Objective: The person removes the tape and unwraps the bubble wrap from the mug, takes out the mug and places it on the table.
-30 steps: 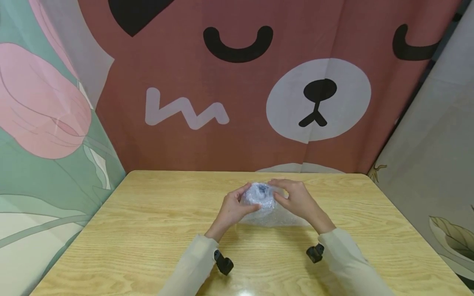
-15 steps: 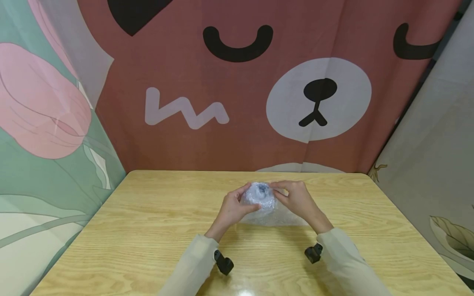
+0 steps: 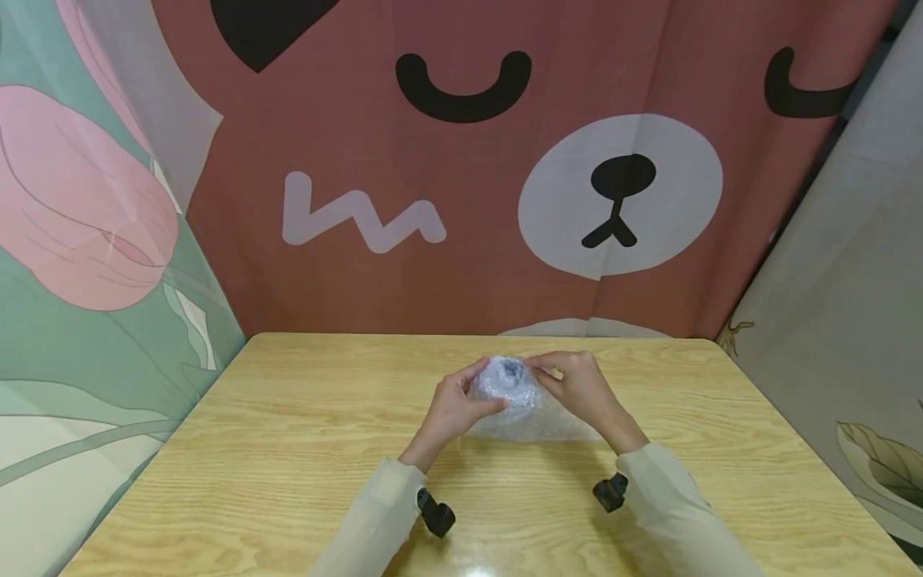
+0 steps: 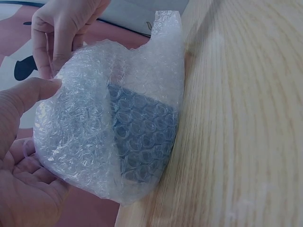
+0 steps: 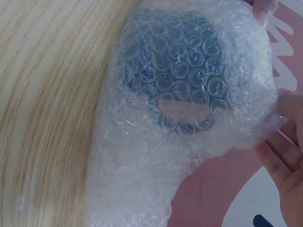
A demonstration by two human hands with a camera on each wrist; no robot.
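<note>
A blue mug (image 5: 175, 59) with a looped handle shows through bubble wrap (image 4: 75, 127) in both wrist views. The wrapped bundle stands on the table near its far side, and the top of the wrap is gathered inward. My left hand (image 3: 453, 407) grips the bundle's upper left, thumb on the near side and fingers around the back. At the upper right rim, my right hand (image 3: 580, 391) pinches the wrap's edge between thumb and fingers. A loose flap of the wrap (image 3: 558, 425) spreads out to the right, under the right hand.
The wooden table (image 3: 288, 457) has a light grain and rounded far corners. Right behind it hangs a reddish-brown curtain (image 3: 346, 280) with a bear face. Patterned curtains close off both sides. A small black camera sits at each wrist.
My right hand's fingers have closed from a loose touch into a pinch at the wrap's upper right edge. The left hand and the bundle have stayed in place.
</note>
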